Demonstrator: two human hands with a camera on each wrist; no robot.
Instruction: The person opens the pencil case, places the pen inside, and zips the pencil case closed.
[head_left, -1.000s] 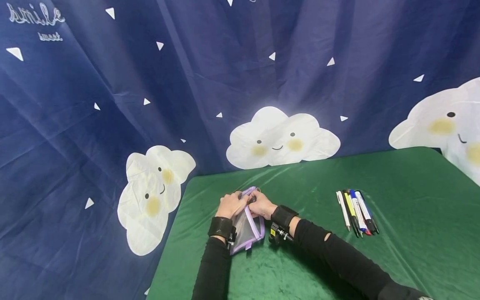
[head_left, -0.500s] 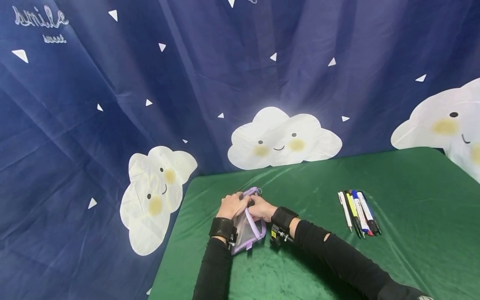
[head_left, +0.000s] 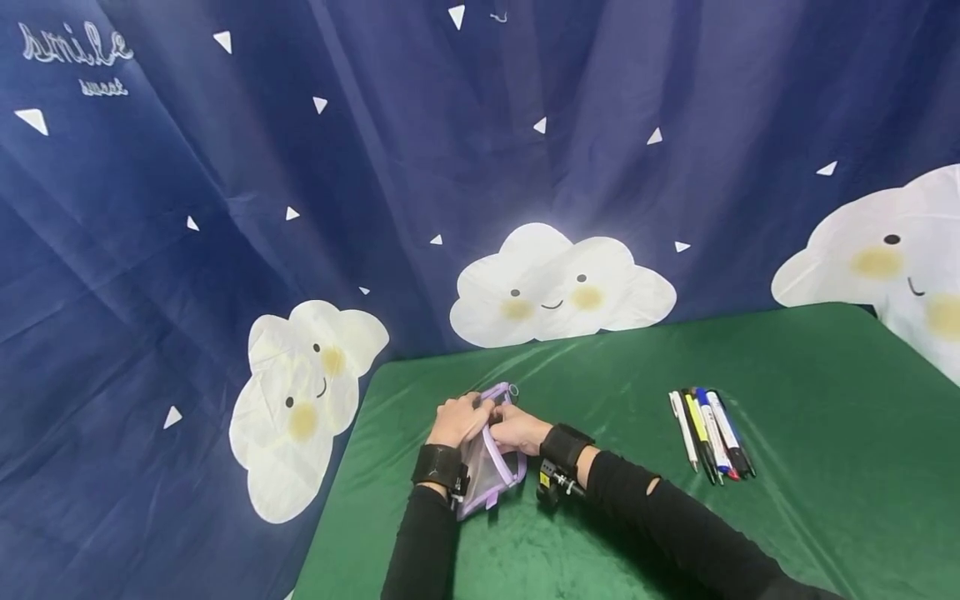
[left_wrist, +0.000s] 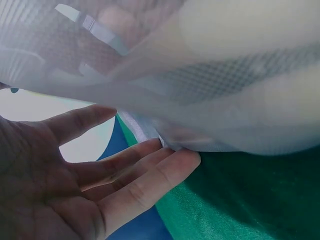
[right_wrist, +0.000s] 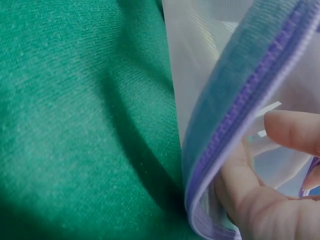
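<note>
A see-through mesh zip pouch [head_left: 480, 475] with lilac trim stands on the green cloth at the table's left. My left hand [head_left: 457, 419] holds its upper left side, the thumb over the opening. In the left wrist view, the fingers [left_wrist: 150, 172] lie against the outside of the mesh; the thumb is hidden. My right hand [head_left: 519, 430] reaches into the unzipped opening from the right. In the right wrist view, its fingers [right_wrist: 242, 180] are inside the purple zip edge [right_wrist: 245, 105], spread apart with nothing seen between them. A small metal ring [head_left: 513, 390] hangs at the pouch's far end.
Several pens and markers [head_left: 708, 433] lie side by side on the right of the green tablecloth [head_left: 840, 400]. A dark blue curtain [head_left: 360, 167] with smiling clouds hangs behind the table. Black wrist straps [head_left: 567, 446] with small cameras sit on both wrists.
My right hand has come away from the ring end and moved lower into the opening, leaving the ring in plain sight. The left hand stays on the pouch. The pens have not moved.
</note>
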